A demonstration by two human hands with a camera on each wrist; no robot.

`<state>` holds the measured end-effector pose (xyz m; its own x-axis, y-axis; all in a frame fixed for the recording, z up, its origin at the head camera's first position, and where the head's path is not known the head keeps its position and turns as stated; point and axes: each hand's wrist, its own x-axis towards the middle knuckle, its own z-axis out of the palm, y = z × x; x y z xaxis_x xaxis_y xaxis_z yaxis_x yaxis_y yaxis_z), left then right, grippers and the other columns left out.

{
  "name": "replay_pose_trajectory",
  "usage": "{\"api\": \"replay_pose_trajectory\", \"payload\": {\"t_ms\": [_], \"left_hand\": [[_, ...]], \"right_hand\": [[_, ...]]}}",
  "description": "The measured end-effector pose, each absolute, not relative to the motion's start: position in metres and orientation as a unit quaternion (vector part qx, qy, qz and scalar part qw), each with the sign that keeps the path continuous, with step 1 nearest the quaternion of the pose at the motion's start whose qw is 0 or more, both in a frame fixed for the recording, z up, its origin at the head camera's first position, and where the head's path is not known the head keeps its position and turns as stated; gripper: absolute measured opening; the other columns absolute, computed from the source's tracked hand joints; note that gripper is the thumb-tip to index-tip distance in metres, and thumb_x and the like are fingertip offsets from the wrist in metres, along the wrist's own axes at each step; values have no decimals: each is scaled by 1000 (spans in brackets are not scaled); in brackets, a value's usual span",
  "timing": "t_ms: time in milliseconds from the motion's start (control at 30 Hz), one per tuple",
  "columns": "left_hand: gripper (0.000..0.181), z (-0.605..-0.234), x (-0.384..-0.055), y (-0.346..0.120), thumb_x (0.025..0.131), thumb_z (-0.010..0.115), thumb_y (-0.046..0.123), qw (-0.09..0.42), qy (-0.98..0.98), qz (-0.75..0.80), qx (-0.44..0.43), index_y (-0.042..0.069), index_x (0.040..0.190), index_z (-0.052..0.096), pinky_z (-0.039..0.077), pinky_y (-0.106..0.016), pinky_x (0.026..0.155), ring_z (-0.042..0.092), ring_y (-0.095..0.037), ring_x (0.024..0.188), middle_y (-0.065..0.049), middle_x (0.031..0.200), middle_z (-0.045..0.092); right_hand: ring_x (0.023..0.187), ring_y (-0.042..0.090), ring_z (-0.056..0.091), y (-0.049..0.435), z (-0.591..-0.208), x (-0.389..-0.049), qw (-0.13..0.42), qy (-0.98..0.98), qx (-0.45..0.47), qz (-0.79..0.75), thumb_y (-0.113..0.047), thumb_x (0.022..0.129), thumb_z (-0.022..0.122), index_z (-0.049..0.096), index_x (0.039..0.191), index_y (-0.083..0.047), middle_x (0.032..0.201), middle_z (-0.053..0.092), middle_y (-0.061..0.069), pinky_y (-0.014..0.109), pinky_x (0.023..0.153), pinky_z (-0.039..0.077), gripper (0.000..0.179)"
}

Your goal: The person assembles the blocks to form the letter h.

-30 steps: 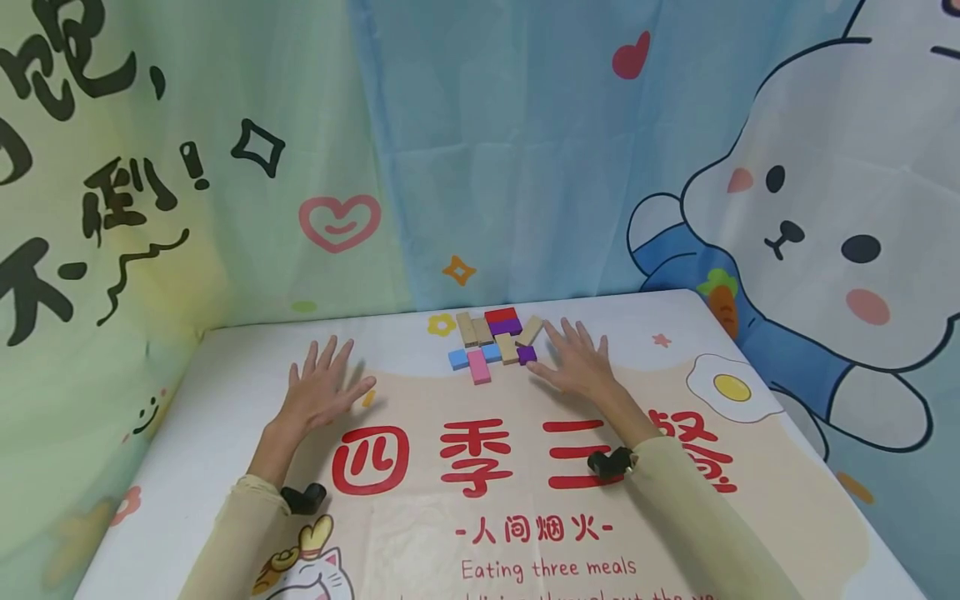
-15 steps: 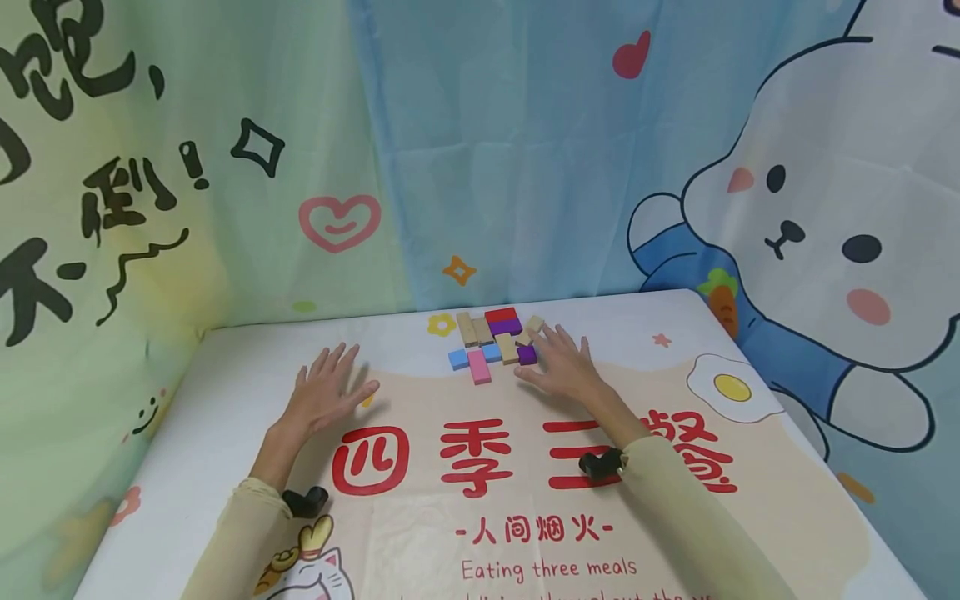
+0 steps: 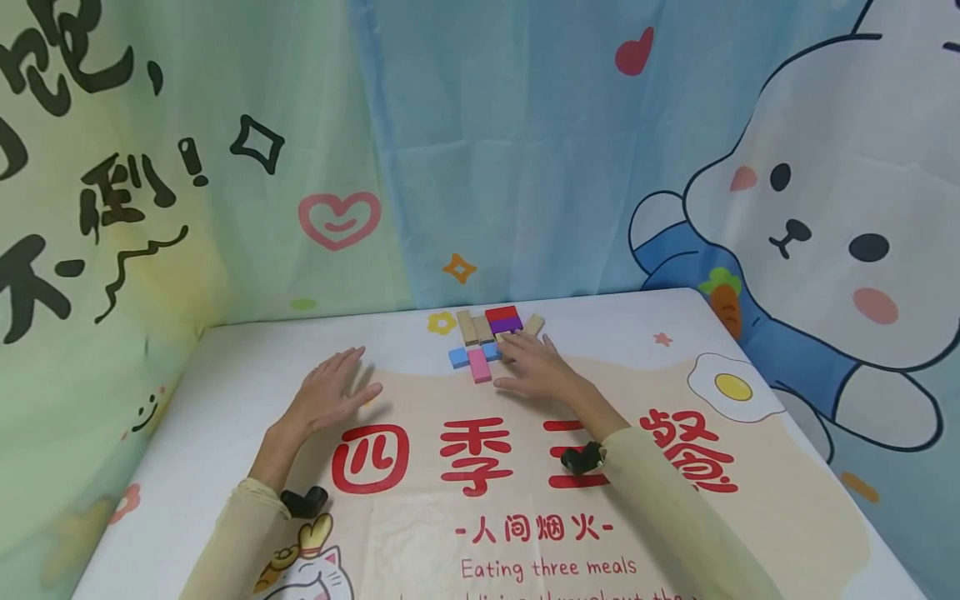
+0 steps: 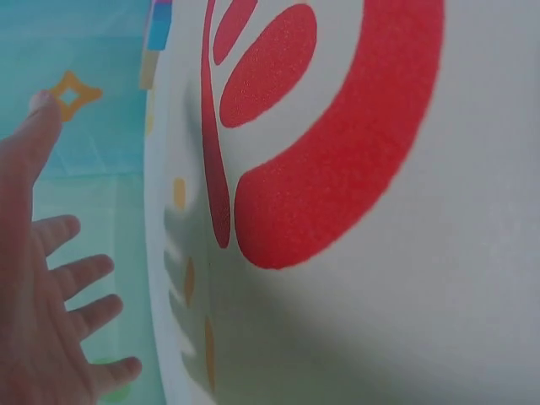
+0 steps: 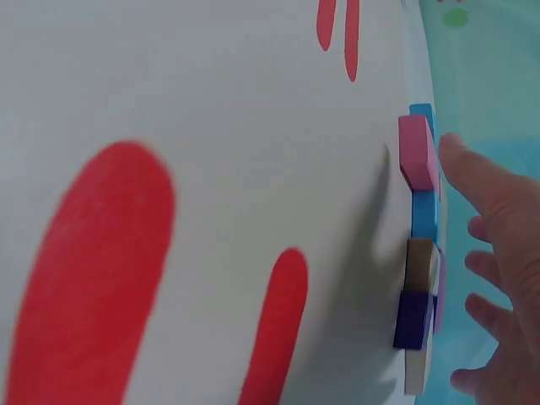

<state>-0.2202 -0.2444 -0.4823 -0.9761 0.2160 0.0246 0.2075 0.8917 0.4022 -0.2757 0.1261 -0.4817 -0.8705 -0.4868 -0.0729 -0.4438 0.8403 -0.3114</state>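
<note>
A cluster of small coloured blocks lies at the far side of the table. My right hand (image 3: 534, 367) hovers over its right part, fingers spread and holding nothing. It hides the front purple block in the head view; the right wrist view shows that purple block (image 5: 413, 321) beside a tan block (image 5: 418, 265). The pink block (image 3: 479, 366) sits nearest the thumb, with a blue block (image 3: 459, 358) to its left. Behind are a red block (image 3: 502, 313), a purple block (image 3: 506, 324) and tan blocks (image 3: 467, 328). My left hand (image 3: 327, 390) is above the table, left of the blocks, with fingers extended and nothing held.
A printed cloth (image 3: 420, 533) with red characters covers the white table. Its back edge meets a hanging curtain (image 3: 480, 167) with cartoon prints. A black wrist camera (image 3: 304, 502) sits on the left wrist, another (image 3: 582, 459) on the right.
My right hand has moved left, from beside the blocks to over their right part. My left hand has shifted slightly right, its fingers drawn closer together. The blocks look unmoved.
</note>
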Motion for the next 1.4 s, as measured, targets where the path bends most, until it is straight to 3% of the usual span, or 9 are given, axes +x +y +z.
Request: {"api": "replay_pose_trajectory", "payload": {"t_ms": [367, 667, 1033, 1400], "left_hand": [[81, -485, -213, -242, 87, 60, 53, 23, 967, 213, 138, 13, 151, 32, 25, -65, 112, 33, -41, 141, -18, 154, 36], [80, -485, -206, -243, 87, 62, 53, 27, 966, 209, 149, 15, 151, 33, 26, -64, 112, 33, -39, 141, -16, 154, 37], [78, -485, -199, -243, 87, 63, 52, 20, 964, 209, 160, 14, 150, 36, 28, -63, 112, 35, -37, 141, -14, 153, 39], [79, -484, -194, -245, 86, 64, 51, 23, 965, 207, 160, 14, 150, 36, 27, -62, 112, 34, -37, 141, -15, 153, 39]], "right_hand": [[149, 28, 25, 104, -477, -284, 90, 941, -296, -135, -43, 86, 71, 45, 145, -19, 155, 38, 4, 63, 117, 12, 68], [150, 26, 20, 98, -482, -290, 137, 939, -290, -125, -43, 87, 70, 42, 148, -22, 158, 34, 4, 60, 119, 8, 70], [150, 25, 23, 96, -484, -299, 147, 937, -287, -132, -36, 87, 70, 45, 146, -24, 155, 38, 3, 60, 120, 8, 65], [147, 26, 29, 97, -487, -303, 136, 935, -294, -145, -32, 87, 69, 49, 143, -23, 152, 43, 4, 55, 120, 17, 60]]}}
